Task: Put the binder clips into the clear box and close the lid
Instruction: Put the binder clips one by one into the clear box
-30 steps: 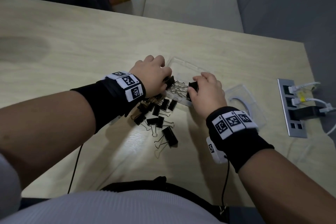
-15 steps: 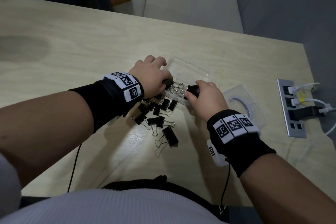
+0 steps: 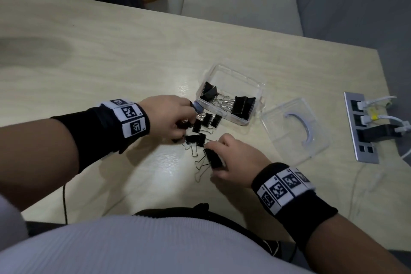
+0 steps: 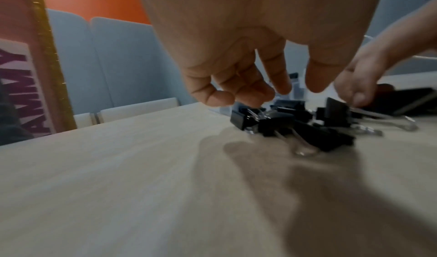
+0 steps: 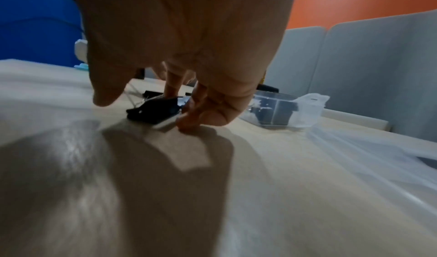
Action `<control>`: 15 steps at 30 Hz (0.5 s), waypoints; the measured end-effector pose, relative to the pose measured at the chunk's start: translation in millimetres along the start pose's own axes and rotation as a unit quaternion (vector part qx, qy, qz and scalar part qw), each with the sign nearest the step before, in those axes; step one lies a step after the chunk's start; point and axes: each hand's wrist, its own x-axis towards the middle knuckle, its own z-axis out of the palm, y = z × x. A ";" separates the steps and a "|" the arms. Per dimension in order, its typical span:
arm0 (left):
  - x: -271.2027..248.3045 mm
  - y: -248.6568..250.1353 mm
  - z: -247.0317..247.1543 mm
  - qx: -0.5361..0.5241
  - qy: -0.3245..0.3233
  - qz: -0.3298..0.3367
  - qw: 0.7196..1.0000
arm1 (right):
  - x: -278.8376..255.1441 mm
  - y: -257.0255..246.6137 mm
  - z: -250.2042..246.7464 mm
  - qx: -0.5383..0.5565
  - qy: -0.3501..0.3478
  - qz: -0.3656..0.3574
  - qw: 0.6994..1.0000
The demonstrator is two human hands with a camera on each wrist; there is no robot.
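Pale wood table (image 3: 93, 78), grey sofa (image 3: 240, 0) behind; left hand (image 3: 169, 118) loosely curled, right hand (image 3: 235, 162) around large binder clip (image 3: 213, 158)

Left hand (image 3: 169, 115) low, fingers (image 4: 248, 91) curled downward (blurred), right hand (image 3: 235, 162) likewise

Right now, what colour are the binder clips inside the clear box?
Black bodies with silver wire handles: binder clips in the clear box, best in the head view.

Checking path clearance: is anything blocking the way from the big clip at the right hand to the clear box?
Nothing visible does. The large binder clip at the right hand has bare table up to the clear box, which stands open; its lid lies off to the right.
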 end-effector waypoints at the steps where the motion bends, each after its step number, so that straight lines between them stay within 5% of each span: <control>1: -1.8 2.5 3.8 0.017 -0.012 0.016 1.000 | -0.3 0.3 2.8 -0.001 -0.001 0.007 1.000; 6: -0.1 14.3 22.5 0.127 -0.019 0.076 0.989 | -1.7 6.5 7.4 0.026 0.031 0.063 0.997; 15: 9.3 22.0 21.8 0.112 0.011 0.056 0.992 | -11.0 16.4 -8.1 0.068 0.110 0.066 0.989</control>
